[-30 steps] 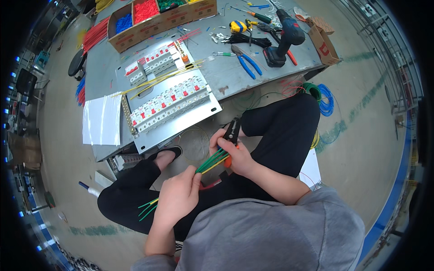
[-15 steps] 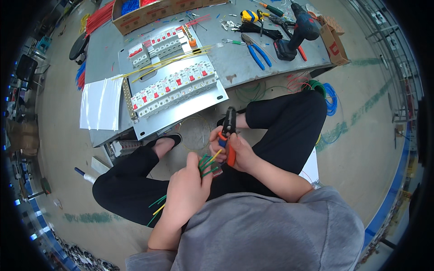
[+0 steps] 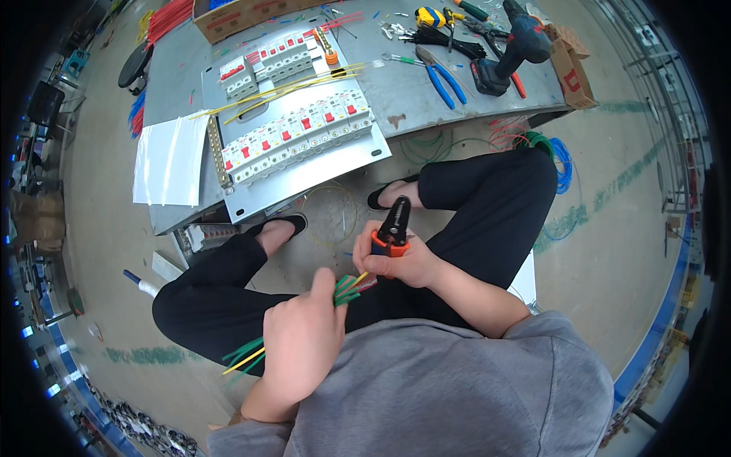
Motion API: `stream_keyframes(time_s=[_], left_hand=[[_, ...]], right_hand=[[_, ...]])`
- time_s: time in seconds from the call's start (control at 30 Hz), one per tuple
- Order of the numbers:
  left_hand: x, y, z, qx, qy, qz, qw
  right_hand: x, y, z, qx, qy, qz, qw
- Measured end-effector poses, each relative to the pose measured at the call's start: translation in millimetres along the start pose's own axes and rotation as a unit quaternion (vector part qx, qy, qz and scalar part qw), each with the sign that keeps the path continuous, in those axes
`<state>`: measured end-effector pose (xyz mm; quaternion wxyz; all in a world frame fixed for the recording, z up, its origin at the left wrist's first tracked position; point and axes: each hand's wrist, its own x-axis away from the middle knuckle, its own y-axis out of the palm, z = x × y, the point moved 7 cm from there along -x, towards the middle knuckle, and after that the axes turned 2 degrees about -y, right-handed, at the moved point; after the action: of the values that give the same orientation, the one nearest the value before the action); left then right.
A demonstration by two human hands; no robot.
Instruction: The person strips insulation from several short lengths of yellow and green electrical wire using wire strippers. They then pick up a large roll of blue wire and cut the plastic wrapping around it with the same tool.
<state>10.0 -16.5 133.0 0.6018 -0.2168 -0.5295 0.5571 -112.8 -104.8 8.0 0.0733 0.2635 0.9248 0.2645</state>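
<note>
My left hand (image 3: 303,331) is closed round a small bundle of green and yellow wires (image 3: 244,355). The wire ends poke out past the thumb, and the longer tails stick out near the wrist. In my right hand (image 3: 407,265) is a wire stripper (image 3: 394,222) with black jaws and orange-and-blue handles, its jaws aimed away from me. A yellow wire end reaches close to the right fingers; whether they pinch it is hard to tell. Both hands are above my lap, close together.
On the grey table (image 3: 392,122) lies a metal panel (image 3: 304,190) with rows of breakers (image 3: 297,133). Yellow wires (image 3: 293,91) lie across it. Blue-handled pliers (image 3: 440,80), a cordless drill (image 3: 512,53) and cardboard boxes (image 3: 572,76) are farther back. Coiled wire (image 3: 562,164) hangs at the right.
My right hand has turned the wire stripper and shifted its grip on the handles. My left hand has moved slightly left and nearer to me with the wires.
</note>
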Motion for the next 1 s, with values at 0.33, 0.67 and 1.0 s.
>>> stream_keyframes(time_s=[0.33,0.67,1.0], left_hand=[[-31,73,-62,0.019,-0.116,0.036,0.992],[-55,96,-92,0.229,-0.113,-0.027,0.967],[-47,96,-70,0.248,0.084,0.013,0.965]], right_hand=[[-3,-4,35,0.194,0.093,0.014,0.976],[-3,-2,62,0.208,0.148,0.013,0.967],[-5,-15,67,0.115,0.165,0.067,0.977]])
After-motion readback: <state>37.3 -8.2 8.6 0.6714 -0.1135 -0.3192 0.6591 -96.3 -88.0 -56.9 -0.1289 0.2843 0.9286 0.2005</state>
